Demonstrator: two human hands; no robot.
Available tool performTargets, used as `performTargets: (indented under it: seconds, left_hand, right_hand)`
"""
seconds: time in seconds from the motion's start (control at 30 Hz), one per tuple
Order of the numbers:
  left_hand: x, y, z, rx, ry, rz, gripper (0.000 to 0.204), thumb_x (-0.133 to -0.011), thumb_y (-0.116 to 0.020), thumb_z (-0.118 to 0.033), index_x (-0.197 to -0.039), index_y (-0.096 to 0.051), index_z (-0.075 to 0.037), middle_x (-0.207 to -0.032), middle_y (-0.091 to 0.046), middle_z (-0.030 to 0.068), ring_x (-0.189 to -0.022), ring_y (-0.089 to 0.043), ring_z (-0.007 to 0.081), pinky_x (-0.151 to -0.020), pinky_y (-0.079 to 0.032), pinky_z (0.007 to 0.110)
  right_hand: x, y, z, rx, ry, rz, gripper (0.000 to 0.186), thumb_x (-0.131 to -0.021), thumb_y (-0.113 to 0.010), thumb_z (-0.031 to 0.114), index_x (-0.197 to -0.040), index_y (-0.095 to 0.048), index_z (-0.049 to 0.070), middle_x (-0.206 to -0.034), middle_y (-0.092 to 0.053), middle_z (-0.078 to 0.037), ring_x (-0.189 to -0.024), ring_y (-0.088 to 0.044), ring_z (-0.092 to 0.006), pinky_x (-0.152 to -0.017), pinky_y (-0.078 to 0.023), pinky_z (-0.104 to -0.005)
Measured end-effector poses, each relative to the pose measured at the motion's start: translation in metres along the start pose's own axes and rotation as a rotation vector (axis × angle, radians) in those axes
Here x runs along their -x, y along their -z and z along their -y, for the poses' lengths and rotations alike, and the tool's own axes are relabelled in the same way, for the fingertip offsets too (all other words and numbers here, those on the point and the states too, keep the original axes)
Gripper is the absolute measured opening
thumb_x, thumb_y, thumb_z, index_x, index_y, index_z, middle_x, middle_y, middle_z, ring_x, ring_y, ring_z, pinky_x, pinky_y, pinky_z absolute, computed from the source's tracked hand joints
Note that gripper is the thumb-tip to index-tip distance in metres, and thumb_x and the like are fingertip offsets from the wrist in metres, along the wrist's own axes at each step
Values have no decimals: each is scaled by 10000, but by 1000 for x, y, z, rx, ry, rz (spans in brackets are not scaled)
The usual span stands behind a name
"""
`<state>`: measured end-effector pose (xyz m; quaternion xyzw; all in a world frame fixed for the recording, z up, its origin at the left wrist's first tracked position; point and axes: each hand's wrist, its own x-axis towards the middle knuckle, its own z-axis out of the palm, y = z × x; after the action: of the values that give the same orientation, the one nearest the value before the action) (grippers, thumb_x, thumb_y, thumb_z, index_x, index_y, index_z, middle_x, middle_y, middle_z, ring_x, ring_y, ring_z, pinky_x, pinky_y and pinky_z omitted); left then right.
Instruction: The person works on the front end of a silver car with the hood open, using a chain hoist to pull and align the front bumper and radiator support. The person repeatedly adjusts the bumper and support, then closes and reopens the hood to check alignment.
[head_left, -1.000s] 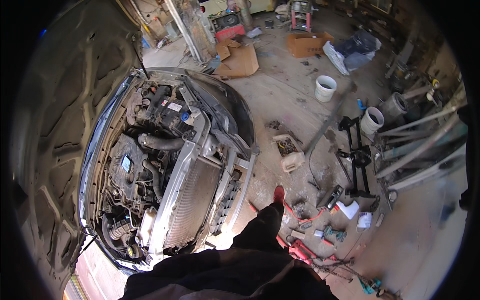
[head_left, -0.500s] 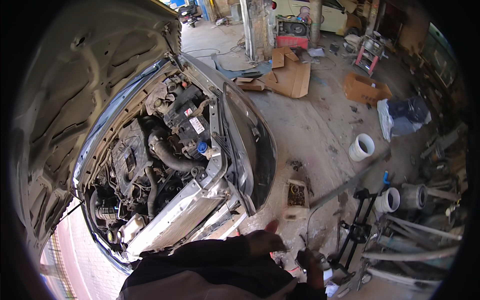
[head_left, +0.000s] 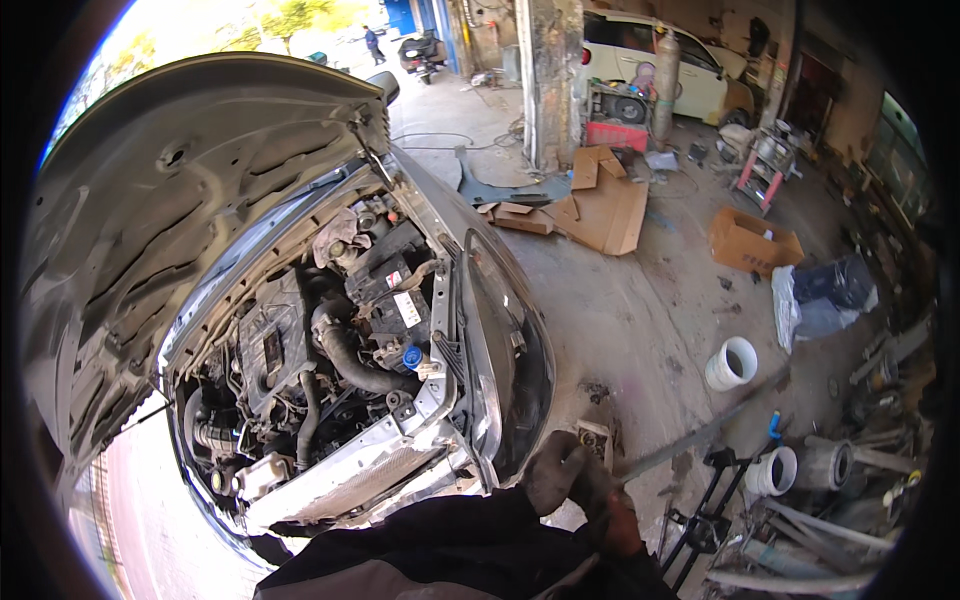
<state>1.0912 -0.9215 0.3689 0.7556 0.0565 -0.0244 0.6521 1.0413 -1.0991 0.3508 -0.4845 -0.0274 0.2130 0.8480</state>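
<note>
The left hand (head_left: 553, 468) and right hand (head_left: 612, 520), both gloved and dark, meet just beside the car's front fender (head_left: 515, 370); their fingers curl together, clamped on one another, and whether anything lies inside I cannot tell. The engine bay (head_left: 330, 380) lies open under the raised hood (head_left: 180, 210). A white bucket (head_left: 731, 363) stands well apart from the fender.
</note>
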Motion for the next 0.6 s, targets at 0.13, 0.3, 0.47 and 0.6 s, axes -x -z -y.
performTargets:
  seconds: [0.13,0.3,0.47,0.6]
  left_hand:
    - [-17,-14,-3,-33,22,-109,504,-1075,-570,-465,-1096,-669,28,-987,-709,172,-949,-698,273,-844,-538,419]
    - [-34,-28,-7,233,247,-273,551,-1076,-600,-480,-827,-666,7,-717,-599,48,-701,-532,145,-676,-466,371]
    - [-38,-56,-9,405,258,-322,486,-1080,-614,-452,-851,-711,-35,-768,-684,8,-708,-622,107,-656,-492,300]
    - [-45,-101,-32,247,189,-354,496,-1075,-620,-458,-807,-690,-46,-744,-655,1,-684,-578,101,-640,-474,312]
  right_hand:
    - [-22,26,3,197,-10,75,618,-1104,-358,213,-1633,-289,-100,-1684,-381,-232,-1561,-386,-316,-1307,-259,-424]
    - [-37,61,30,682,495,315,451,-1055,-498,64,-1483,-551,-68,-1470,-608,-263,-1372,-602,-362,-1177,-457,-414]
    - [-54,101,80,1000,354,498,317,-978,-685,46,-1281,-714,-44,-1163,-765,-222,-1077,-755,-358,-966,-602,-432]
    - [-57,145,115,1142,692,570,338,-1005,-705,124,-1302,-707,-37,-1140,-774,-173,-1051,-753,-304,-961,-594,-424]
